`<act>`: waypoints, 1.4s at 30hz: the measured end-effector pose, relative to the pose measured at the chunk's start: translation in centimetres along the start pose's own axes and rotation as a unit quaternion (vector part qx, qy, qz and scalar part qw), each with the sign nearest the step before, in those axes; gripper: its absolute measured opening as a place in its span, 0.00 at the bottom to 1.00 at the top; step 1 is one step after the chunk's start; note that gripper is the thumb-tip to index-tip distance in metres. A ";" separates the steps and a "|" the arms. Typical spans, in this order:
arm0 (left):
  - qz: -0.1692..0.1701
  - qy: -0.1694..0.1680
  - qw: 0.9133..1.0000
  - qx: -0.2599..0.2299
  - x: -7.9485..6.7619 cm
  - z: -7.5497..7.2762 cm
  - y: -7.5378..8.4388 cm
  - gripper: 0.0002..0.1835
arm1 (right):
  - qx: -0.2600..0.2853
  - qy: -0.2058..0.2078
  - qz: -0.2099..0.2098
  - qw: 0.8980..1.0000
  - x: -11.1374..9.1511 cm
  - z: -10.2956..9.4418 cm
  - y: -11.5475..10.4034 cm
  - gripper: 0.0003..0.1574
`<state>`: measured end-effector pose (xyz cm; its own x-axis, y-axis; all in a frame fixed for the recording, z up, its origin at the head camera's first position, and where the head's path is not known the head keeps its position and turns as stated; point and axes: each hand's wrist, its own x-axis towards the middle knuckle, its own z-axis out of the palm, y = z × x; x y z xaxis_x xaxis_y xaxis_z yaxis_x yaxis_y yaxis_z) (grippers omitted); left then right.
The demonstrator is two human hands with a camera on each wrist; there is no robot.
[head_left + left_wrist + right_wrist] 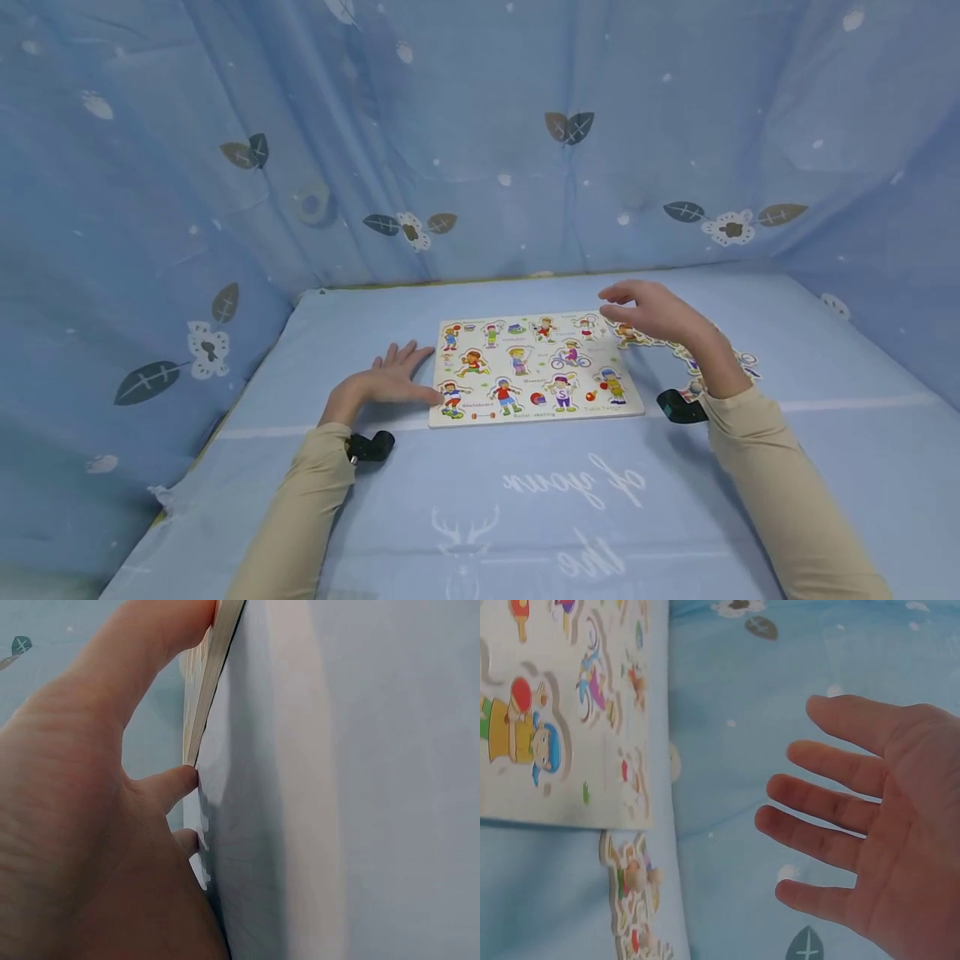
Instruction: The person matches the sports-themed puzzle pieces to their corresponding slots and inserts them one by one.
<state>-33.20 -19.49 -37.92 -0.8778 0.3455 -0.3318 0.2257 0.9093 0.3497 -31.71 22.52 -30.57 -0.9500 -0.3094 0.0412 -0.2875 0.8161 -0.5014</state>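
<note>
A wooden peg puzzle board (540,367) with printed sports figures lies flat on the table. My left hand (386,379) is spread at its left side, the thumb touching the lower left corner. In the left wrist view, the thumb and a fingertip of that hand (82,750) meet the board's edge (214,682). Over the board's upper right corner, my right hand (652,310) hovers with nothing in it. Seen from the right wrist, this hand (862,817) has its fingers apart and loosely extended. Loose figure pieces (634,892) with small knobs lie beyond the board's right edge.
More loose pieces (742,360) sit partly behind the right forearm. A pale blue cloth (480,483) with white lettering and a deer print covers the table. Blue patterned curtains (480,167) rise along the back and both sides.
</note>
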 end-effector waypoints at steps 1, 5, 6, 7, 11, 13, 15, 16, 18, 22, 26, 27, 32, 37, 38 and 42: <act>0.000 0.002 1.000 0.001 0.0 0.0 -0.1 0.59 | -0.001 0.001 0.001 1.000 0.1 0.0 0.2 0.31; -0.003 0.008 1.000 0.001 -0.2 -0.2 -0.1 0.59 | 0.002 0.002 0.005 1.000 0.8 0.1 1.3 0.30; -0.004 0.008 1.000 0.001 -0.2 -0.3 -0.1 0.59 | 0.002 0.002 0.005 1.000 0.9 0.2 1.6 0.30; -0.004 0.008 1.000 0.000 -0.3 -0.3 -0.1 0.59 | 0.002 0.001 0.006 1.000 1.0 0.3 1.9 0.29; -0.006 0.008 1.000 -0.004 -0.3 -0.4 -0.1 0.59 | 0.013 0.001 0.021 1.000 1.1 0.5 3.0 0.29; -0.007 0.009 1.000 -0.004 -0.3 -0.4 -0.1 0.59 | 0.019 0.002 0.029 0.999 1.1 0.7 3.5 0.29; -0.007 0.011 1.000 -0.005 -0.1 -0.4 -0.2 0.59 | 0.022 0.001 0.039 0.999 1.3 0.8 4.0 0.28; -0.007 0.012 1.000 -0.004 -0.1 -0.4 -0.2 0.59 | 0.022 0.000 0.042 0.999 1.3 0.9 4.2 0.28; -0.008 0.011 1.000 -0.003 0.0 -0.4 -0.2 0.60 | 0.021 -0.003 0.050 0.999 1.6 1.1 4.7 0.27; -0.010 0.008 1.000 -0.006 0.1 -0.4 -0.2 0.60 | 0.021 -0.009 0.064 0.998 1.8 1.4 5.4 0.26; -0.006 0.009 1.000 -0.008 0.2 -0.4 -0.1 0.60 | 0.020 -0.008 0.076 0.997 1.7 1.6 6.0 0.26; -0.006 0.009 1.000 -0.008 0.2 -0.4 0.0 0.59 | 0.021 -0.008 0.078 0.997 1.6 1.7 6.2 0.26; -0.004 0.008 1.000 -0.009 0.1 -0.3 0.0 0.59 | 0.024 -0.007 0.073 0.997 1.7 2.2 7.0 0.24; -0.006 0.005 1.000 -0.007 0.1 -0.2 0.0 0.59 | 0.012 -0.005 0.060 0.998 1.8 2.8 7.8 0.21; -0.007 0.005 1.000 -0.006 0.1 -0.1 0.1 0.59 | 0.010 -0.004 0.058 0.998 1.8 2.8 7.9 0.21; -0.005 0.004 1.000 -0.003 0.2 -0.1 0.2 0.59 | 0.007 -0.002 0.057 0.998 1.5 3.1 8.4 0.23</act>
<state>-33.34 -19.24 -37.83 -0.8835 0.3342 -0.3283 0.2141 0.9113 0.3516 -35.20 27.38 -37.45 -0.9759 -0.2171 -0.0206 -0.1758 0.8390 -0.5150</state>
